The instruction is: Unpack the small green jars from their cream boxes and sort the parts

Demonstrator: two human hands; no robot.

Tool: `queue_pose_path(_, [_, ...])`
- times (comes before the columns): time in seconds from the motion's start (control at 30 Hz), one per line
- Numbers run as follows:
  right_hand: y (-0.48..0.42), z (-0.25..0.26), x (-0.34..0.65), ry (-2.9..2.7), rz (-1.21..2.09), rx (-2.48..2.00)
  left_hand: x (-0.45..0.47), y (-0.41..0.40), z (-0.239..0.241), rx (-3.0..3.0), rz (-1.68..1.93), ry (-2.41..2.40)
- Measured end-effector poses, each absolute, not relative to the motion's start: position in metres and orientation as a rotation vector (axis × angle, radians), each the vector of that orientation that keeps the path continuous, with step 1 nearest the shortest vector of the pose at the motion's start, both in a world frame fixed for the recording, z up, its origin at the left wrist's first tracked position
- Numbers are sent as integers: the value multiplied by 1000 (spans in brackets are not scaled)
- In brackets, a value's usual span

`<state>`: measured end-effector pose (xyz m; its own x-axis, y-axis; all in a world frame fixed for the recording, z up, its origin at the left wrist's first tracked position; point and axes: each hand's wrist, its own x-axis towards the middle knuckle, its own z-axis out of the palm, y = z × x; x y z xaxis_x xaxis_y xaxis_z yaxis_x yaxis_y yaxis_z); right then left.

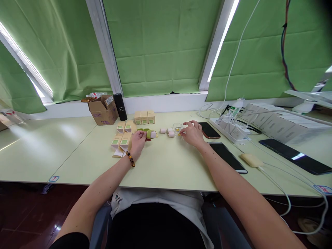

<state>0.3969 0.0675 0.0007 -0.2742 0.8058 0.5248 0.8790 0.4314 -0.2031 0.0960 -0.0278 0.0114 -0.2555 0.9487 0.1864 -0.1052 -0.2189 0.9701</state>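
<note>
My left hand [138, 141] is closed around a small pale-pink cylinder [153, 134] with a green band [148, 134] about it; a small yellow bit shows at its right end. My right hand [193, 134] reaches to small clear containers [177, 126] with yellow bits inside. Its thumb and fingertips are pinched together over a tiny yellow piece, too small to name. Between my hands lie several pale-pink cylinders [171, 133]. Small open tan boxes [125, 139] with green labels stand beside my left hand. Behind them is a row of closed tan boxes [144, 117].
At the back left stand an open cardboard box [103, 110] and a black cylinder [120, 107]. On the right lie phones [227, 157], a power strip [228, 129] with chargers, a yellow power adapter [251, 160], loose cables and white boxes [280, 122]. The table's front edge is near my body.
</note>
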Motion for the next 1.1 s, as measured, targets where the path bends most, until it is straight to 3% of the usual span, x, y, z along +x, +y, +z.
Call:
queue_pose_path(0.53, [49,30,397,-2163,-267,-1714,97,-29,13,1133,1615,1178])
queue_pose_path(0.7, [48,35,406,-2222,-129,-1913,97,-29,13,1133,1609,1184])
queue_pose_path(1.1, [58,21,402,-2230,-98,-1840,95,-28,10,1142,1614,1180])
